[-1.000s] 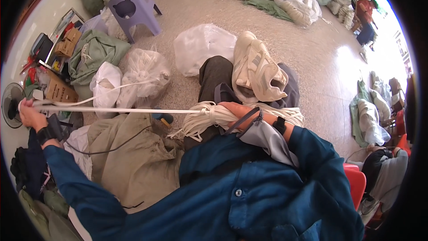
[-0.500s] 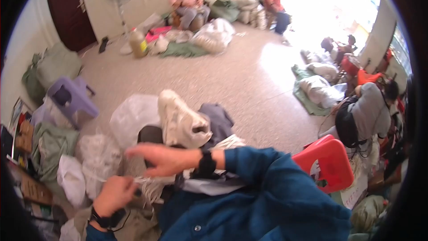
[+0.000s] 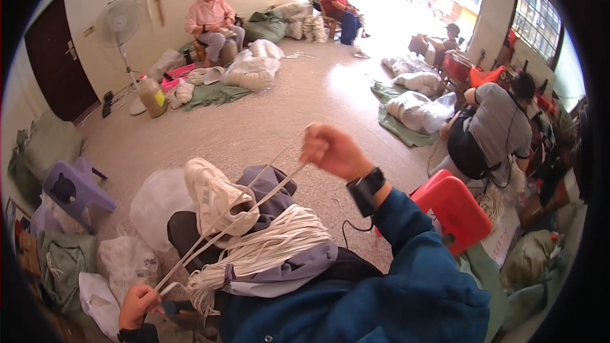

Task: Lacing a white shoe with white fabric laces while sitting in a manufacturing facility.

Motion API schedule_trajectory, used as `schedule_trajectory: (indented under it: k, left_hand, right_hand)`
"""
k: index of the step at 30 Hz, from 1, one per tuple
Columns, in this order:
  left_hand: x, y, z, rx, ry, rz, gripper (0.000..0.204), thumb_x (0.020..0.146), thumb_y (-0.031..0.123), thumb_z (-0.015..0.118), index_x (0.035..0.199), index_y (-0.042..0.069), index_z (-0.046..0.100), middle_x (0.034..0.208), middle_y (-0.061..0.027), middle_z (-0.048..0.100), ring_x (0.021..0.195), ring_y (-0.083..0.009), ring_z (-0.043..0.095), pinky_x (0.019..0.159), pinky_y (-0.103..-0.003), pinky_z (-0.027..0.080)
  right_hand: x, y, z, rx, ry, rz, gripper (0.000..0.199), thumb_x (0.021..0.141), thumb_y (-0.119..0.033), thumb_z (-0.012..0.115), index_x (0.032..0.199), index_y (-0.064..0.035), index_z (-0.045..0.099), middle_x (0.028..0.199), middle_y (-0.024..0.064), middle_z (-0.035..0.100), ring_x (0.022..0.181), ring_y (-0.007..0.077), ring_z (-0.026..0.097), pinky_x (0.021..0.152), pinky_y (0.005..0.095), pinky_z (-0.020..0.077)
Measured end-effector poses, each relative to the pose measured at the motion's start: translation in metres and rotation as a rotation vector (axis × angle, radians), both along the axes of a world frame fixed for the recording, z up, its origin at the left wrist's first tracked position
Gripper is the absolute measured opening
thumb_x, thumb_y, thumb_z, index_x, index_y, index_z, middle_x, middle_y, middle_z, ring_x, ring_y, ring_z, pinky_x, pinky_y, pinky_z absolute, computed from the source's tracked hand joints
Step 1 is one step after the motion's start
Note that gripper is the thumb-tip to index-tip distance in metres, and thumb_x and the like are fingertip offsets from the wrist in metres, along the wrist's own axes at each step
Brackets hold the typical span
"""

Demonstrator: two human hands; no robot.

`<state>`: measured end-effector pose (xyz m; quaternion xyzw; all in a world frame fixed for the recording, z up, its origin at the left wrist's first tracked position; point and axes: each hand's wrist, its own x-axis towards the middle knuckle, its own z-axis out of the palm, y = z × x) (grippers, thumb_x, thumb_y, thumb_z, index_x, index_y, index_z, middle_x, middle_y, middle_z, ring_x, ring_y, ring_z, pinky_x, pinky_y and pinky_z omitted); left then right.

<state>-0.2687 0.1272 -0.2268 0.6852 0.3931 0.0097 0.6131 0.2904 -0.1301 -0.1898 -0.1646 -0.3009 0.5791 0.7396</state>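
Note:
My right hand [image 3: 332, 150] is raised at mid-view, its fingers closed round the end of a cream shoelace [image 3: 248, 198]. Two strands of the lace run taut down to my left hand [image 3: 137, 306], which pinches them at the lower left. Beneath the strands, a cream sneaker [image 3: 216, 198] rests by my knees, its toe pointing away. A thick bundle of loose cream laces [image 3: 273, 239] lies across my lap, over grey-purple cloth [image 3: 298, 265]. The bundle's ends hang down beside my left hand.
Clear plastic bags [image 3: 127, 263] and a purple stool [image 3: 79, 190] stand at left, a red stool [image 3: 454, 213] at right. A person [image 3: 492, 133] bends over at right. Two more people sit at the back near filled sacks [image 3: 251, 73]. A fan [image 3: 121, 25] stands by the wall.
My right hand has swung from the left, across the sneaker, up and to the right, drawing the lace strands taut. My left hand has moved slightly down. The lace bundle has come into view.

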Motion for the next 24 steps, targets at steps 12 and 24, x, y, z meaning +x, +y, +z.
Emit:
schedule_trajectory:
  k: [12,24]
  left_hand:
    - [-0.165,0.164,0.045,0.393,-0.855,0.730,0.028,0.102,0.031,0.062,0.119,0.008,0.063,0.077,0.0054,0.036,0.068,-0.0082,0.038,0.090,-0.028,0.048]
    - [0.129,-0.024,0.072,0.926,-0.347,-0.091,0.037,0.078,0.001,0.071,0.114,0.000,0.062,0.111,-0.0140,0.065,0.092,-0.0249,0.066,0.075,-0.033,0.054]
  right_hand:
    - [0.014,-0.075,-0.008,-0.189,-0.204,-0.367,0.043,0.108,-0.034,0.048,0.070,-0.0136,0.049,0.105,0.0119,0.071,0.105,0.0270,0.066,0.102,0.0486,0.0483]
    - [0.001,-0.045,-0.088,-0.322,-1.262,-0.520,0.027,0.104,-0.025,0.055,0.101,-0.0036,0.070,0.108,0.0094,0.071,0.100,0.0183,0.066,0.084,0.0328,0.0564]
